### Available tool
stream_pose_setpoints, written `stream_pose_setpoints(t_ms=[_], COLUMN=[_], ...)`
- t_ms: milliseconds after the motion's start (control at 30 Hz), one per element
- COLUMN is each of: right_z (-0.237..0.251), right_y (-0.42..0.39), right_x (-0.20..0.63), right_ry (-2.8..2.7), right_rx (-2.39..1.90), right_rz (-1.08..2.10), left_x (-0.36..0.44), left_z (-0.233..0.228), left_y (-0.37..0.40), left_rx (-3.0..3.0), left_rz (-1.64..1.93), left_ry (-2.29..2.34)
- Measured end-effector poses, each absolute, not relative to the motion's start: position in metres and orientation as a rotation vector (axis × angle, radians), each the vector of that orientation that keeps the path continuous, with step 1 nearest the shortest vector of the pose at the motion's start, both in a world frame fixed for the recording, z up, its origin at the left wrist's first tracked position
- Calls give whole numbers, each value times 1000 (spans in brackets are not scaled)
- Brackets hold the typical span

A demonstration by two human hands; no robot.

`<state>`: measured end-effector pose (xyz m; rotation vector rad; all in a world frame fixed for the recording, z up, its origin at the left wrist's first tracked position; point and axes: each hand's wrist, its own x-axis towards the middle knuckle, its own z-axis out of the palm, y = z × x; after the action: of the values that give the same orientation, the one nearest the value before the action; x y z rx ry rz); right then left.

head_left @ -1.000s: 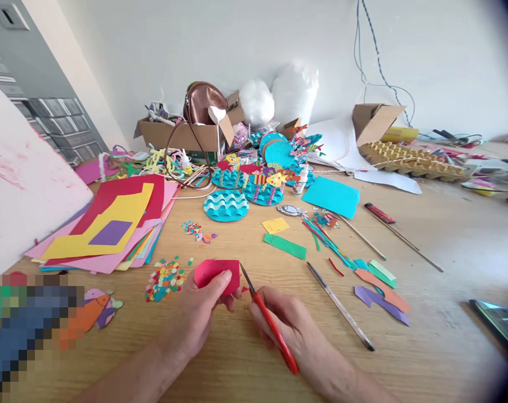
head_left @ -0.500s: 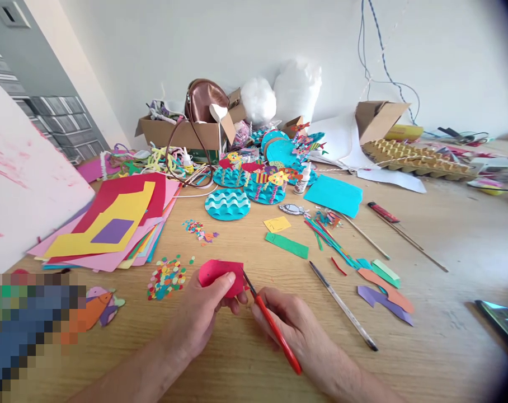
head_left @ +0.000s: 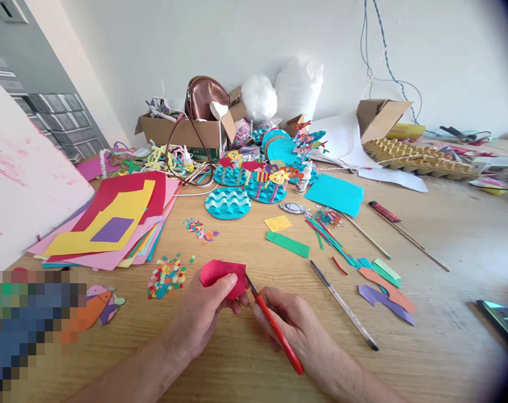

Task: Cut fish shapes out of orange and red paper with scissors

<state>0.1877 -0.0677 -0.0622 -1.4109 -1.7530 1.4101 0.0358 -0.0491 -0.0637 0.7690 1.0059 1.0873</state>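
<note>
A curled piece of red paper (head_left: 220,271) is pinched between the thumb and fingers of my left hand (head_left: 210,305). My right hand (head_left: 290,319) is closed round red-handled scissors (head_left: 279,333), whose dark blades meet the right edge of the paper. Part of the scissors' handle is hidden by my fingers. Left of my hands lies a heap of coloured paper dots (head_left: 167,278). A pen (head_left: 343,305) rests to the right, near purple (head_left: 384,304) and orange paper scraps (head_left: 390,289).
Stacked coloured sheets (head_left: 111,218) lie at the left. Behind are turquoise wave-topped discs (head_left: 227,204), a glue bottle (head_left: 303,179), a blue sheet (head_left: 335,194) and a cardboard box (head_left: 165,131). Paper fish (head_left: 97,308) lie near the left edge; a phone (head_left: 499,324) lies far right.
The view has shifted very slightly. Both hands keep nearly the same place, with the scissors still at the red paper's right edge.
</note>
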Motion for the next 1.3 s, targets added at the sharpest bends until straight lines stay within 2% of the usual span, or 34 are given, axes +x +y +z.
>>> stream_pose_setpoints(t_ms=[900, 1133, 1300], right_z=[-64, -54, -38], right_y=[-68, -60, -62], right_x=[187, 197, 203], right_ry=[-1699, -2081, -2488], right_rx=[-1399, -1615, -1809], right_rz=[1419, 1153, 833], left_x=[34, 25, 2], left_z=[-65, -52, -45], left_y=[-48, -44, -48], left_rx=[794, 912, 1137], left_rz=[1071, 1072, 717], left_ry=[978, 1094, 1184])
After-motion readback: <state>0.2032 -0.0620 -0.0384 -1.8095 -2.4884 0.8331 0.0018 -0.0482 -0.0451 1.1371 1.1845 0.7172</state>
